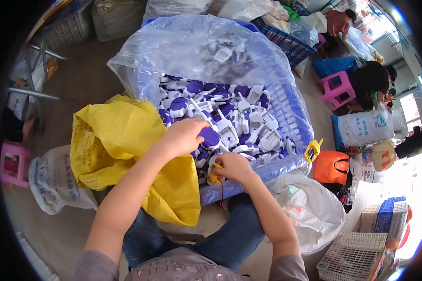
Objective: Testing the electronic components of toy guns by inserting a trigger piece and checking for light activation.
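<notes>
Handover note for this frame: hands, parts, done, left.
Left hand: reaching into the blue crate, fingers on a purple-and-white plastic part.
Right hand: closed on a small yellow piece with a red wire hanging from it, at the crate's near edge.
Parts: a heap of purple-and-white pieces fills the crate, inside a clear bag. Yellow bag lies at the left.
Done: cannot tell.
Left: the heap is large.

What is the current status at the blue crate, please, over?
Left hand grasping a purple-and-white plastic part in the blue crate. Right hand pinching a small yellow piece. Yellow bag draped beside the crate, under the left arm.
</notes>
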### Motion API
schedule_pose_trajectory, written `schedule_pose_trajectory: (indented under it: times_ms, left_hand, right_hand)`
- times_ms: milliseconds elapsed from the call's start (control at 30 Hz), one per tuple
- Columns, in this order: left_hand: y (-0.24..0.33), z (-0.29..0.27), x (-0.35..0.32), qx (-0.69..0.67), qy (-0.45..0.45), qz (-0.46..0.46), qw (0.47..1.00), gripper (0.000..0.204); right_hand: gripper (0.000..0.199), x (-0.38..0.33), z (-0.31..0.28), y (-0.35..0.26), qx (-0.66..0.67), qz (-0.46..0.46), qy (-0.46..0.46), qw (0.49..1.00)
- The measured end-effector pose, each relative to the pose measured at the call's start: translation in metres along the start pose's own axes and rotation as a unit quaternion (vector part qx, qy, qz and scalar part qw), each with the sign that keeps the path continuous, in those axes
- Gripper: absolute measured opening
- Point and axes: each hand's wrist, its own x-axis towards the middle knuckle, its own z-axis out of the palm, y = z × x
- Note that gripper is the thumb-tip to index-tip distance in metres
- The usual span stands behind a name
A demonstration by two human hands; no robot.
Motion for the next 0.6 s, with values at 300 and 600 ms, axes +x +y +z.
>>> schedule_pose_trajectory:
  times_ms: [300, 600]
  left_hand:
    - [0.004, 0.018, 0.010, 0.079, -0.047, 0.006, 0.996, 0.040]
    - [-0.030, 0.075, 0.036, 0.222, -0.049, 0.100, 0.969, 0.058]
  right_hand:
    - [0.044, -0.027, -0.039, 0.019, 0.316, 0.046, 0.091, 0.943]
    - [0.040, -0.064, -0.056, 0.007, 0.837, -0.021, 0.176, 0.517]
